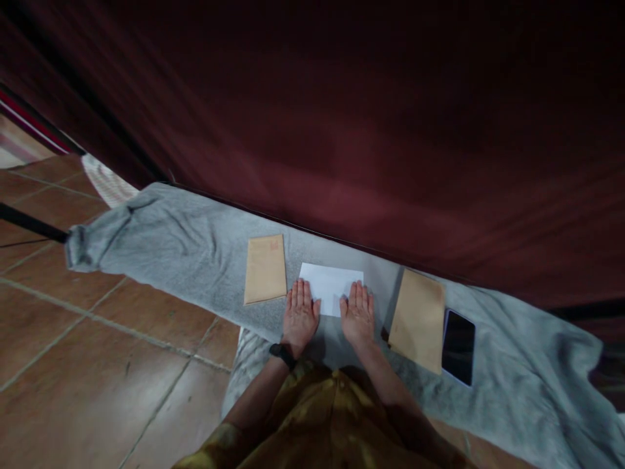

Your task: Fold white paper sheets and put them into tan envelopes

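Note:
A white sheet of paper [327, 286] lies flat on the grey cloth in front of me. My left hand [300, 318] rests flat at the paper's left edge, fingers stretched out and pointing away from me. At the right edge my right hand [358, 318] lies the same way, its fingertips over the paper's corner area. Neither hand grips anything. A brown envelope [265, 268] with a small reddish mark is just left of my left hand. Another, larger brown envelope [418, 320] lies to the right of my right hand.
A dark-screened phone [459, 347] lies beside the right envelope. Grey cloth [170, 241] covers the long narrow surface. A dark red fabric panel [336, 150] rises along its far side. Tiled floor [112, 365] shows at left, with a black bar [34, 223] near the cloth's end.

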The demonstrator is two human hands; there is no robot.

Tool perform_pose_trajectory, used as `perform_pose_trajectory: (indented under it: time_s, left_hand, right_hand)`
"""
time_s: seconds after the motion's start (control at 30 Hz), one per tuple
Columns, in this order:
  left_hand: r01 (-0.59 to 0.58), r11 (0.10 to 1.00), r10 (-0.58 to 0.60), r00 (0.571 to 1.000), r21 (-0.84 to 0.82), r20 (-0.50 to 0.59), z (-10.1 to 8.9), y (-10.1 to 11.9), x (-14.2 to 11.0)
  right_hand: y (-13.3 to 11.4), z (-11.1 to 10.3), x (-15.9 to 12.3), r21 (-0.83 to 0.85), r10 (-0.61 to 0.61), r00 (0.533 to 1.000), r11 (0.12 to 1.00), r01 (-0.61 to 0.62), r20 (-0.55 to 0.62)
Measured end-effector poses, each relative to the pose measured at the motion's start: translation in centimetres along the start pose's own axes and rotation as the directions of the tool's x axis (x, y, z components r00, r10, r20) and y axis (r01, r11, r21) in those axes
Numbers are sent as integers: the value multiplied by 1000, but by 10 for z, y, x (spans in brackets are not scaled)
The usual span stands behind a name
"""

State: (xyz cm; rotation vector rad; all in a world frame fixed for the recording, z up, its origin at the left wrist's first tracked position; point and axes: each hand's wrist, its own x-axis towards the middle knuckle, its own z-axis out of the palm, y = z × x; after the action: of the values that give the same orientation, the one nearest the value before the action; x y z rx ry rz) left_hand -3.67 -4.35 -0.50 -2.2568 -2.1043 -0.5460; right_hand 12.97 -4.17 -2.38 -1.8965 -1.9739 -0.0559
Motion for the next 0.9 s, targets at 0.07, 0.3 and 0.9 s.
perform_pose_trajectory:
  time_s: [0.07,0.3,0.9]
  left_hand:
    - [14,1000,-14,1000,3,0,0,0,-2]
    - [15,1000,-15,1000,18,16,-1,-1,-3]
    - [5,993,-12,998,114,65,-6,6,-8]
  right_hand:
    - [-12,-1,4,35,-63,995,998,60,82]
    - [-24,3,9,42,-124,981,992,119,148]
    - [0,-12,-5,25,-77,995,997,76,66]
